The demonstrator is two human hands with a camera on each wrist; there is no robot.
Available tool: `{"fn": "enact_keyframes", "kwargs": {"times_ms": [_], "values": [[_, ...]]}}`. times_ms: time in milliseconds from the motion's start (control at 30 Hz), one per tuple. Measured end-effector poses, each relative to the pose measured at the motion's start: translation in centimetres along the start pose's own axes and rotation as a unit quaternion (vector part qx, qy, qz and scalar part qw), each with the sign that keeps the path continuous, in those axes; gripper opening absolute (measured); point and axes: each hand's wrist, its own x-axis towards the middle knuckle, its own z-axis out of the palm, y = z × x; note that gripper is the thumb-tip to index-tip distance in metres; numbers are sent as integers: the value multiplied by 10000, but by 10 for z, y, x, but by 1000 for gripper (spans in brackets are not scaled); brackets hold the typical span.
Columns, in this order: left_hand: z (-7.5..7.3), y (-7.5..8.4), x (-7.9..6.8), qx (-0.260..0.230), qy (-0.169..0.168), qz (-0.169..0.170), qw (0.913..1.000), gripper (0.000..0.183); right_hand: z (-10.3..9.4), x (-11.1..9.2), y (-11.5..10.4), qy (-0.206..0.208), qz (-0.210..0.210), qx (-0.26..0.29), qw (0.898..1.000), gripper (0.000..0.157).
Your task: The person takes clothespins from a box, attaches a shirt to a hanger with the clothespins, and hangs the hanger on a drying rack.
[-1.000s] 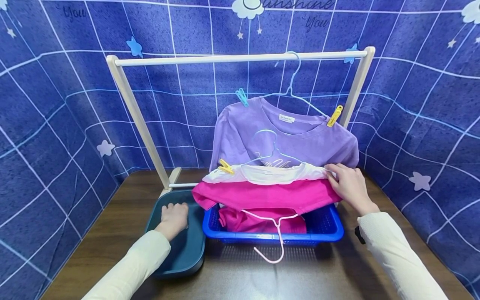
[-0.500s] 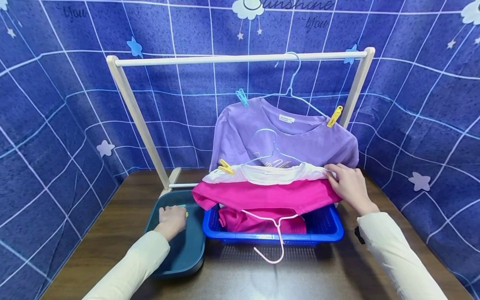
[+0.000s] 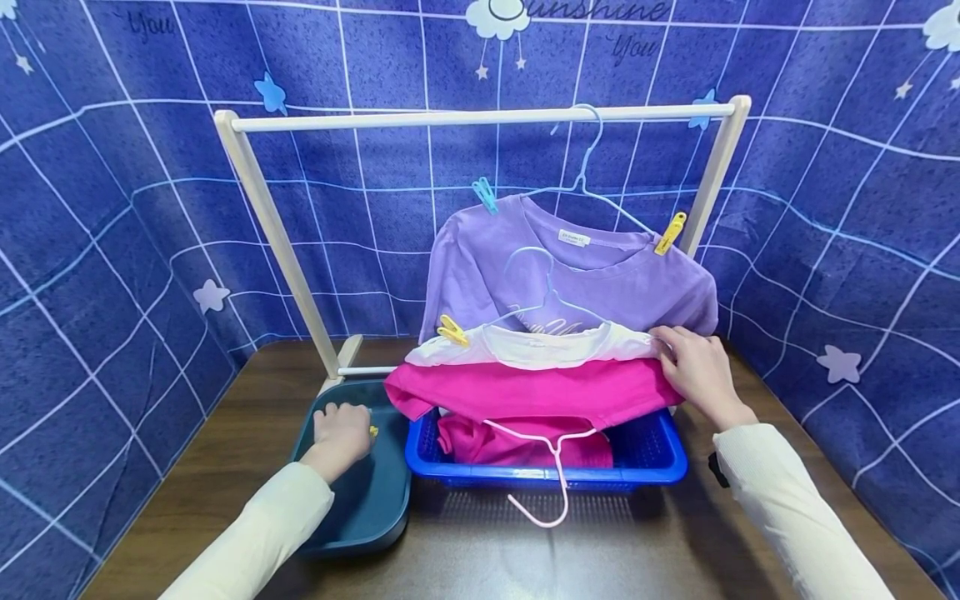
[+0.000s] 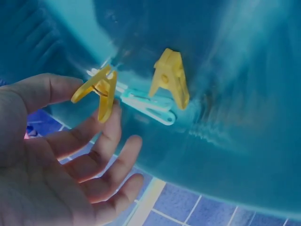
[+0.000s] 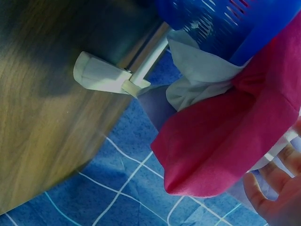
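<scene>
Thumb and forefinger of my left hand [image 3: 341,435] pinch a yellow clothespin [image 4: 106,104] over the dark teal tub [image 3: 360,517]. Below it in the tub lie another yellow clothespin [image 4: 169,77] and a turquoise one. My right hand [image 3: 701,371] grips the right shoulder of a white and pink shirt [image 3: 525,383], seen edge-on with the pink sleeve [image 5: 211,146] in the right wrist view. A light blue hanger [image 3: 551,292] sits in the shirt's neck. One yellow clothespin [image 3: 452,332] is clipped on its left shoulder.
Behind, a purple shirt [image 3: 480,258] hangs from the rack's rail [image 3: 375,121], clipped at both shoulders. A blue basket [image 3: 652,471] under the pink shirt holds more pink cloth [image 3: 502,450]. A pale pink hanger [image 3: 558,475] hooks out over the basket's front.
My left hand has shifted slightly left and up in the tub, and a yellow clothespin now shows at its fingers. The light blue hanger has risen a little. My right hand stays at the shoulder.
</scene>
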Motion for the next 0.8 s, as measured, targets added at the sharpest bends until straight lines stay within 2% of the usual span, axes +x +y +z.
{"fn": "enact_keyframes", "kwargs": {"times_ms": [267, 467, 800], "values": [[-12, -1, -5, -189, 426, 42, 9989, 27, 0, 1, 0, 1, 43, -23, 10000, 20], [-22, -3, -6, -294, 931, 58, 9952, 25, 0, 1, 0, 74, 83, -47, 9999, 17], [-37, -1, -9, -306, 2129, 213, 9764, 31, -1, 2, -1, 210, 200, -59, 9996, 8]]}}
